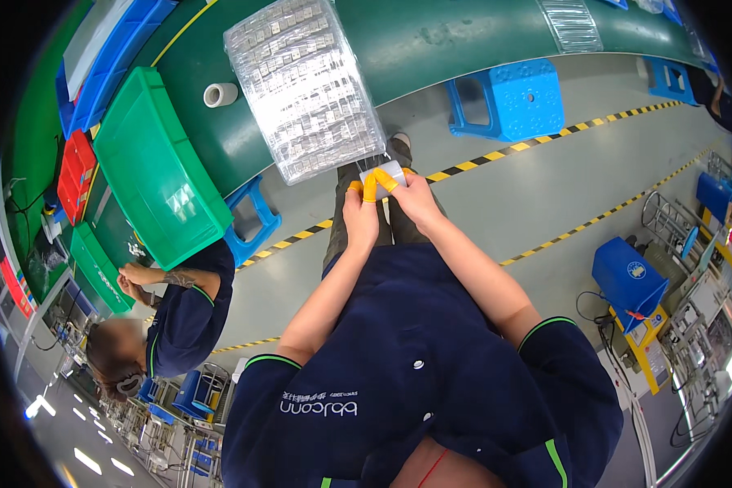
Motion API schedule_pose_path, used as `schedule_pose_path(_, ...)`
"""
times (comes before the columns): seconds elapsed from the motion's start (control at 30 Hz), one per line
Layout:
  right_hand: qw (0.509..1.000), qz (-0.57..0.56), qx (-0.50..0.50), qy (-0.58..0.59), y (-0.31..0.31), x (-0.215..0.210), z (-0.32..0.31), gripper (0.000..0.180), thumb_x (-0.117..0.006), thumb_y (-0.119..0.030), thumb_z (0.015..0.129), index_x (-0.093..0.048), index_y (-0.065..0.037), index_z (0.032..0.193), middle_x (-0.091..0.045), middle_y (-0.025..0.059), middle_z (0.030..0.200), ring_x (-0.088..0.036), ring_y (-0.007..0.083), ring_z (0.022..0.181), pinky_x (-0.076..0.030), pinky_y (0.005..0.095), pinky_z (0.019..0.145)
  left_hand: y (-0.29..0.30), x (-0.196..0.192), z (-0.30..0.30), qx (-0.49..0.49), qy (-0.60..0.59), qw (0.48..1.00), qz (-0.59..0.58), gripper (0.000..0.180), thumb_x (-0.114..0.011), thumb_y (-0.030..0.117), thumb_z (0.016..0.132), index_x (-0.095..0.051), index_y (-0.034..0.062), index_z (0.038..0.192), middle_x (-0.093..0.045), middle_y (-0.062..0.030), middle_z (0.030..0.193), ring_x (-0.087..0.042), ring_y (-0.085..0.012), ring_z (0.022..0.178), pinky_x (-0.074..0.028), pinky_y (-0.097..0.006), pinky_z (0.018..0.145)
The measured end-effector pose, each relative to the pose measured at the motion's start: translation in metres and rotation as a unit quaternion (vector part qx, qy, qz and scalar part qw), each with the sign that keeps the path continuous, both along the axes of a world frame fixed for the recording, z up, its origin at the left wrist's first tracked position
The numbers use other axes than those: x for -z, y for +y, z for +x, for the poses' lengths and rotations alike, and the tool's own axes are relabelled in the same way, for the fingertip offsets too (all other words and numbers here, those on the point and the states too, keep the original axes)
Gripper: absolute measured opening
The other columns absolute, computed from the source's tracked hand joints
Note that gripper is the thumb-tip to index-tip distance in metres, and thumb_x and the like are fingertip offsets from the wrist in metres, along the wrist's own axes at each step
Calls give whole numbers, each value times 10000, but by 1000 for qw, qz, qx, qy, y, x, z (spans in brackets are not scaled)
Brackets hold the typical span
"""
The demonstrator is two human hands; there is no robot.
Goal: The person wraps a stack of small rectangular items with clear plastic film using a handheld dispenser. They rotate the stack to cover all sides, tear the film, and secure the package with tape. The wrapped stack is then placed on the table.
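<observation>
My left hand (361, 216) and my right hand (416, 200) meet in front of me, with yellow finger cots on several fingertips. Between them they grip a small greyish-white, shiny piece (394, 172), perhaps a roll of film; its exact kind is unclear. It sits right by the near corner of a large pack (305, 89) wrapped in clear film. Rows of small metallic-looking parts show through that wrapping. The pack lies on the green bench top, its near end sticking out over the edge.
A white ring-shaped roll (220, 95) and a big green bin (159, 163) stand left of the pack. Blue stools (522, 99) are by the green bench (455, 41). Another person (189, 297) works at the left, hands near a smaller green tray (98, 268). Machines stand at the right.
</observation>
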State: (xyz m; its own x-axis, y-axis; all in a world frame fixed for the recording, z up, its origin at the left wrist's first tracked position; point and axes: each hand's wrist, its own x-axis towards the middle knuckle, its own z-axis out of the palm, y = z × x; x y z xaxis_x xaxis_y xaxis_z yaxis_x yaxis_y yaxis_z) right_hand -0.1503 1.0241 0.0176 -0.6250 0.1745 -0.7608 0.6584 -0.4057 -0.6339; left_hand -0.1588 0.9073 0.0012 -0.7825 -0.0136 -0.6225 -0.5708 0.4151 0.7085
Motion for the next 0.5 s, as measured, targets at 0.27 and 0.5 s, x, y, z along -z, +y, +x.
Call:
schedule_pose_path(0.27, 987, -25, -140, -71, 9, 43, 0, 320, -598, -298, 835, -623, -17, 985, -624, 22, 894, -546, 71, 826, -417, 228, 735, -16, 29, -11, 107, -25, 991, -74, 490, -378, 420, 888, -540, -40, 940, -612, -130, 766, -600, -219, 720, -440, -309, 630)
schedule_pose_path(0.5, 976, -68, -192, -74, 19, 61, -22, 363, -642, -345, 794, -636, -18, 952, -617, 21, 854, -537, 73, 760, -438, 236, 675, -16, 35, -27, 187, -21, 960, -205, 540, -324, 469, 885, -559, -14, 937, -620, -134, 726, -603, -300, 736, -439, -385, 669)
